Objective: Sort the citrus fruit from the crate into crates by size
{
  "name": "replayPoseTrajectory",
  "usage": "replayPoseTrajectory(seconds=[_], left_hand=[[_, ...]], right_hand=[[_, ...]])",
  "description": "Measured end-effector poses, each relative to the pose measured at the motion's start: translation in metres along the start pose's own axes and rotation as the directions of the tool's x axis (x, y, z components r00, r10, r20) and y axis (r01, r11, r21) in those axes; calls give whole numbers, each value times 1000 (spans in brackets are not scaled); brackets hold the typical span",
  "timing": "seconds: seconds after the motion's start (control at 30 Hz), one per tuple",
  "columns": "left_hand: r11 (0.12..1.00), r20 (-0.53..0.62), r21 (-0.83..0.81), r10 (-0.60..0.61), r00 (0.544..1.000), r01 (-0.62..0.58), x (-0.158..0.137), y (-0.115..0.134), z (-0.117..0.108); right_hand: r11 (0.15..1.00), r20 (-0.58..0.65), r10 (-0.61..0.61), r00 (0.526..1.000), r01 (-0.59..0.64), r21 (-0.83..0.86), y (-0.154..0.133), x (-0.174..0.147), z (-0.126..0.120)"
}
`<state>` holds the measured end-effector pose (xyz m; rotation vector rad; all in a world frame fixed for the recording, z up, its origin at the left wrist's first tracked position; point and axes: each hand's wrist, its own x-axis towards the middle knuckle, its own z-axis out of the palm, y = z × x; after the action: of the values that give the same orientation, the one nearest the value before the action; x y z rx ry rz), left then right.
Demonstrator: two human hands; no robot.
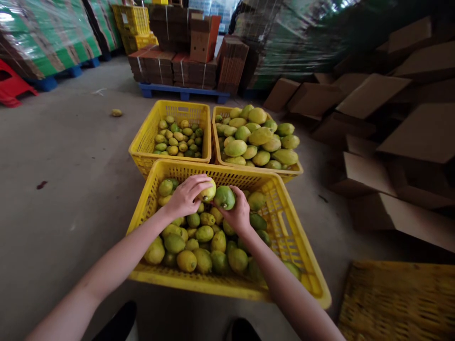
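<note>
My left hand (187, 195) is closed around a yellow lemon (208, 190). Beside it, my right hand (239, 209) grips a green lemon (224, 198). The two fruits are held close together above the near yellow crate (302, 246). Inside that crate lie many green and yellow lemons (204, 234), partly hidden by my hands and forearms.
Behind stand a left crate (142, 147) of small lemons and a right crate (293, 170) heaped with large ones. Empty cardboard boxes (373, 170) are piled at right. A stray lemon (116, 112) lies on the floor. Bundled cartons (156, 64) sit on a blue pallet (185, 93).
</note>
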<state>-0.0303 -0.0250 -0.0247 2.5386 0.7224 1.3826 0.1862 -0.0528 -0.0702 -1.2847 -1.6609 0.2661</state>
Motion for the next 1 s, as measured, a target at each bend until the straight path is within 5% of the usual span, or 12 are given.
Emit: replayPoseTrajectory(seconds=[0.07,0.13,0.2,0.27,0.3,0.37,0.47,0.63,0.73,0.83,0.93,1.0], left_hand=[[987,-13,-87,-138,990,136,2,2,1],[877,-43,-290,-412,910,383,5,3,3],[577,6,-585,-699,715,570,9,3,5],[216,149,-791,-840,522,572,12,2,6],[89,208,-835,-863,460,543,14,2,7],[-16,254,-856,-884,393,517,15,3,8],[47,211,-817,-904,373,575,15,6,10],[277,44,-722,-896,442,634,15,7,10],[309,2,-720,-895,446,622,17,5,6],[85,204,-797,-894,398,598,17,2,3],[-289,487,-794,-829,274,535,15,-3,3],[-438,577,-769,-790,210,466,14,-4,4]], right_hand=[[998,-37,46,998,-45,37,-7,4,-1],[987,-78,135,988,-128,99,-13,10,-2],[952,-67,247,967,-229,204,-19,14,-3],[897,34,327,944,-322,303,-22,17,-3],[873,96,343,935,-355,335,-23,17,-3],[852,191,338,921,-386,354,-27,17,-3],[865,237,323,916,-387,319,-31,15,-1],[871,184,379,907,-417,260,-32,18,-4],[841,143,440,886,-463,279,-26,20,-5],[797,182,432,884,-468,382,-19,19,-3],[702,218,441,870,-486,520,-14,17,0],[622,256,468,846,-521,584,-13,17,2]])
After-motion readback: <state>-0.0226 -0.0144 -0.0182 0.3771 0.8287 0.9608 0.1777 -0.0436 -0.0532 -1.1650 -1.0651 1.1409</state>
